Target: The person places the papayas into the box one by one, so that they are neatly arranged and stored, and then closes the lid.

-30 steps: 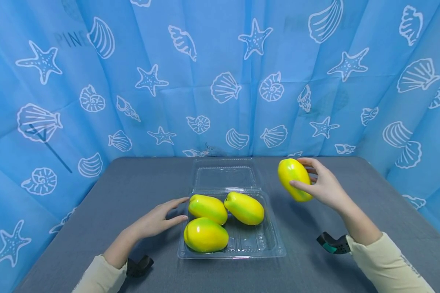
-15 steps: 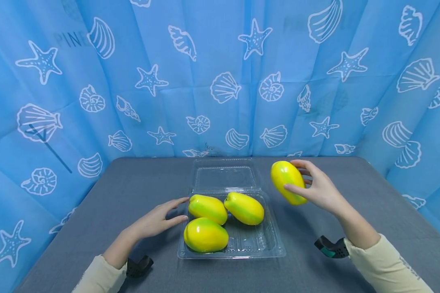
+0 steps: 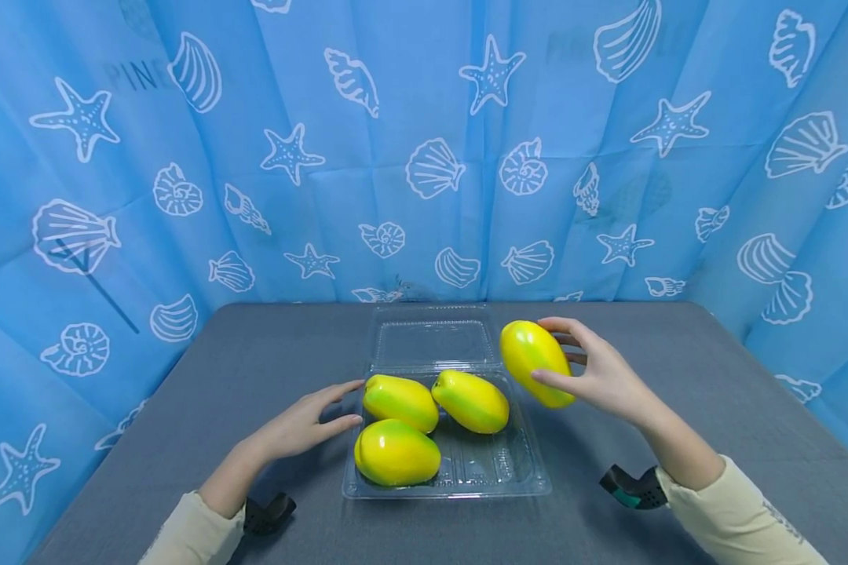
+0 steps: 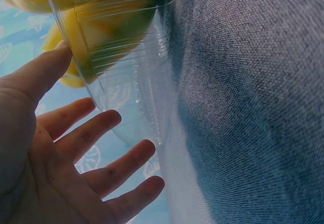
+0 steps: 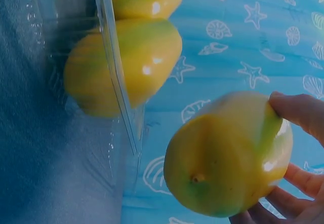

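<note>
My right hand (image 3: 604,377) grips a yellow-green papaya (image 3: 533,361) between thumb and fingers, raised just right of a clear plastic clamshell container (image 3: 466,493). In the right wrist view the blunt end of this papaya (image 5: 217,168) faces the camera. Three similar papayas lie in the container: one at back left (image 3: 399,402), one at back right (image 3: 472,402) and one at front left (image 3: 396,453). My left hand (image 3: 293,428) has its fingers extended along the container's left side. In the left wrist view, the thumb and fingertips sit at the clear rim (image 4: 76,57).
The container's lid (image 3: 434,341) lies folded back behind it on the grey cloth-covered table (image 3: 275,353). A blue curtain (image 3: 424,157) with white shells and starfish hangs behind and at both sides. Black wrist devices show at the left cuff (image 3: 268,514) and right cuff (image 3: 632,488).
My right hand has carried the papaya leftward and a little nearer to me, closer to the container's right rim. The left hand and the three papayas in the container have stayed put.
</note>
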`<control>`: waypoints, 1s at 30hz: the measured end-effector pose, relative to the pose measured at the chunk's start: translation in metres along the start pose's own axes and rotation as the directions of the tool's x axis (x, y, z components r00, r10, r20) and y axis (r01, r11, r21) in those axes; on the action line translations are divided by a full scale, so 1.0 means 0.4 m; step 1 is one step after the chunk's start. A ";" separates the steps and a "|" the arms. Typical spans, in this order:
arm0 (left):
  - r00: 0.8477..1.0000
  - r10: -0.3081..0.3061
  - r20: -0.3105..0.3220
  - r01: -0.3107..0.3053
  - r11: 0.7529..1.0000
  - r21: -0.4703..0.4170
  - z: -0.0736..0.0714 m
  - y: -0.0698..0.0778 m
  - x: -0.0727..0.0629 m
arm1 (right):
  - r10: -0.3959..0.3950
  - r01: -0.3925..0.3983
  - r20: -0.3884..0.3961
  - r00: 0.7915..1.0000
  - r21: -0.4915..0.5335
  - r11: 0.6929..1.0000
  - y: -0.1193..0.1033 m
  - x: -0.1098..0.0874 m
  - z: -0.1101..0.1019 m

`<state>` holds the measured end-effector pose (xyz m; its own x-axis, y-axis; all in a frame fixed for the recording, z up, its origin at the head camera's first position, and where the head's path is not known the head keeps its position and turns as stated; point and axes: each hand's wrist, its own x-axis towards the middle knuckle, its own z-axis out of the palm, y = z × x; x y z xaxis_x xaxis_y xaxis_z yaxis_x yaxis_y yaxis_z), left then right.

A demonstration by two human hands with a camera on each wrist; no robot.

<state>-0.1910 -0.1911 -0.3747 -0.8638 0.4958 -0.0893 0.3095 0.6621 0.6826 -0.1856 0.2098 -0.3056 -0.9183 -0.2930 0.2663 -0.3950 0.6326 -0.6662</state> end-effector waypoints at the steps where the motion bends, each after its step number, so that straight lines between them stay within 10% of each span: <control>1: 1.000 -0.001 0.000 0.001 1.000 0.001 0.000 0.001 0.000 | -0.009 0.009 0.004 1.000 0.002 1.000 -0.002 0.000 0.002; 30: 1.000 0.004 0.002 -0.004 1.000 0.014 -0.004 0.006 -0.002 | -0.185 0.181 0.109 0.977 0.049 0.982 -0.041 -0.016 0.051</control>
<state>-0.1902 -0.1911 -0.3718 -0.8618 0.4996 -0.0877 0.3188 0.6679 0.6725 -0.1730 0.1866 -0.3108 -0.8209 -0.4812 0.3076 -0.5526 0.5333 -0.6405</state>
